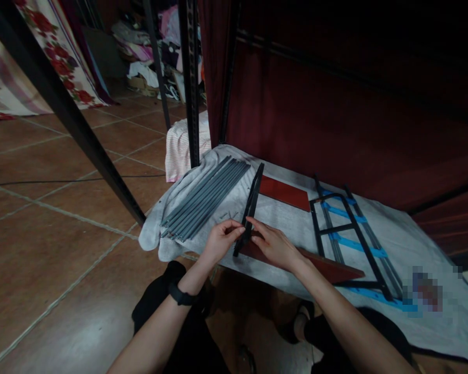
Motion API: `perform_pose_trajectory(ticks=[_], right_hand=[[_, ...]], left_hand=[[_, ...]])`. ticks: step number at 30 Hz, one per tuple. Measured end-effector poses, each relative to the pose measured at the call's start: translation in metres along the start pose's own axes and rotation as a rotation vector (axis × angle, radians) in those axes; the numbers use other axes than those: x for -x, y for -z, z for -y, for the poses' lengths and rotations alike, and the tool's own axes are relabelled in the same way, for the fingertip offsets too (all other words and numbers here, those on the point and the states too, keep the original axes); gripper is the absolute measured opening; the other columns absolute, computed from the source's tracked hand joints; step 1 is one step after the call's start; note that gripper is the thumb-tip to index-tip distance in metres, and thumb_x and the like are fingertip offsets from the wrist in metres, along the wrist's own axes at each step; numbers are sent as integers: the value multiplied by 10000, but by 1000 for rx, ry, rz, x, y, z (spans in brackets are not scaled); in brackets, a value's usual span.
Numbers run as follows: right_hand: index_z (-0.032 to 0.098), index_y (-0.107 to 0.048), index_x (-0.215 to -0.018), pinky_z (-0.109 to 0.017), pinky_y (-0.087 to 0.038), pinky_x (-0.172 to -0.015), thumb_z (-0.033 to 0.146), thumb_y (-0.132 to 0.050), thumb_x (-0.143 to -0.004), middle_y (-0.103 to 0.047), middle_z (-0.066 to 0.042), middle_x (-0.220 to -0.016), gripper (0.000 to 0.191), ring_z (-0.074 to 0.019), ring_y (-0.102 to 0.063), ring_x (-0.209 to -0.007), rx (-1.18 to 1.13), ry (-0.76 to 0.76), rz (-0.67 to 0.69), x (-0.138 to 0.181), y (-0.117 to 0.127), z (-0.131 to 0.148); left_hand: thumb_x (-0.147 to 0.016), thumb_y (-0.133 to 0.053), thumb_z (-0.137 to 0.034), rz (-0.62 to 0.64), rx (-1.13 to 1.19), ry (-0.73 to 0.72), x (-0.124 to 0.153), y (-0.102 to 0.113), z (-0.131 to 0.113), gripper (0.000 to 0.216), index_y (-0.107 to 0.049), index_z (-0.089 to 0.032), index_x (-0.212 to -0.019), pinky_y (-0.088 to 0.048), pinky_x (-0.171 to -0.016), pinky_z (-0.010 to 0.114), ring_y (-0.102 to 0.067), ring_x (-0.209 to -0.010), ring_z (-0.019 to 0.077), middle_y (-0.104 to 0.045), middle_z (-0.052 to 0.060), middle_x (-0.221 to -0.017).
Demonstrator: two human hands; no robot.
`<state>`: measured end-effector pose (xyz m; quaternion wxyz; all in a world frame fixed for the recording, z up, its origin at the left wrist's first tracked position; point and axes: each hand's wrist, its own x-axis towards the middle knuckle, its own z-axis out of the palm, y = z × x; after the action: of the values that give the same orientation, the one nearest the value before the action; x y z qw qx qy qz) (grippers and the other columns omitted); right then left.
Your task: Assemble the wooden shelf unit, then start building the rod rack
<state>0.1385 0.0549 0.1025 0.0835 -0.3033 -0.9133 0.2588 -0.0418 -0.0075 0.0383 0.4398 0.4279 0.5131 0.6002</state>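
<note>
Grey cloth (pixel 374 218) on tiled floor (pixel 62 234); black bar (pixel 254 195) across it.
L hand (pixel 222 240) & R hand (pixel 275 245) both pinch its near end, fingers closed; grey rods (pixel 205 200) just beside.

Left hand (pixel 220 240) fingertips pinched, right hand (pixel 275 245) seemingly curled palm-down, both forearms reaching forward

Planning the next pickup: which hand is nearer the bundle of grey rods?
Left. The left hand lies just right of the grey rods; the right hand is farther right, across the black bar.
</note>
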Motion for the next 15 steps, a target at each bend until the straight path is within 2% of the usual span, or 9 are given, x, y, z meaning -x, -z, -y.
perform_pose_trajectory(ticks=[6,9,12,15], right_hand=[[249,-342,-1542,-425,-451,-1097,228,-437,-971,-522,-74,-1505,580,-217,-544,-1333,2,10,-10,0,-1,-1],[260,-341,-1542,-429,-462,-1079,242,-439,-972,-523,-70,-1505,579,-227,-542,-1334,23,-5,-8,-1,-1,-1],[253,-299,-1559,-415,-470,-1061,234,-410,-982,-551,-81,-1474,588,-226,-570,-1295,76,20,-7,1,-1,1],[239,-282,-1569,-432,-472,-1041,225,-433,-973,-630,-106,-1349,615,-253,-616,-1207,202,41,-30,5,-3,5]], left_hand=[[-782,-729,-455,52,-4,-49,1,3,4,340,-696,-153,-936,-500,-742,277,-612,-779,157,-680,40,-837],[-766,-739,-482,49,2,-36,-2,6,10,409,-693,-157,-1010,-501,-716,271,-614,-770,158,-676,40,-853],[-828,-659,-469,-108,-70,-34,-12,18,25,367,-698,-143,-991,-486,-668,257,-594,-690,142,-659,34,-791],[-885,-545,-326,-320,-347,78,-30,40,43,280,-703,-115,-980,-471,-624,253,-598,-636,146,-675,53,-758]])
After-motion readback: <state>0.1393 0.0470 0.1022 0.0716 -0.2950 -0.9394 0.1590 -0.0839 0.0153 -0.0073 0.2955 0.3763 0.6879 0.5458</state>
